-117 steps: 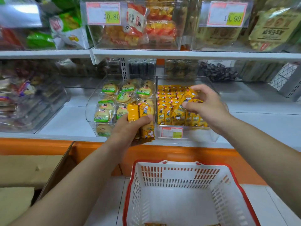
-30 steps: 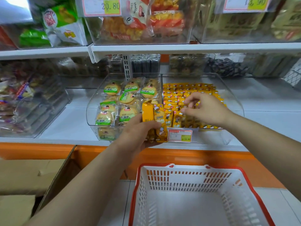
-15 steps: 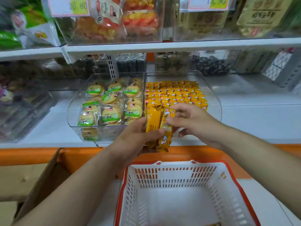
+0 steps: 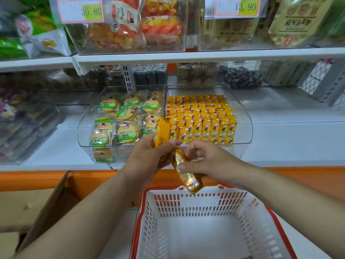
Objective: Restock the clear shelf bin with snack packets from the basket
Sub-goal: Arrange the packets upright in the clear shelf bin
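Right hand pinches one yellow packet dangling above the basket; left hand grips a second packet near the clear bin. Turn the dangling one upright (label forward) before slotting it in front

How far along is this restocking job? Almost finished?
Nearly done, it seems. The clear bin already holds rows of yellow packets. The left hand grips a small stack; the right hand pinches a single packet. The basket looks nearly empty where visible, so little seems left beyond these.
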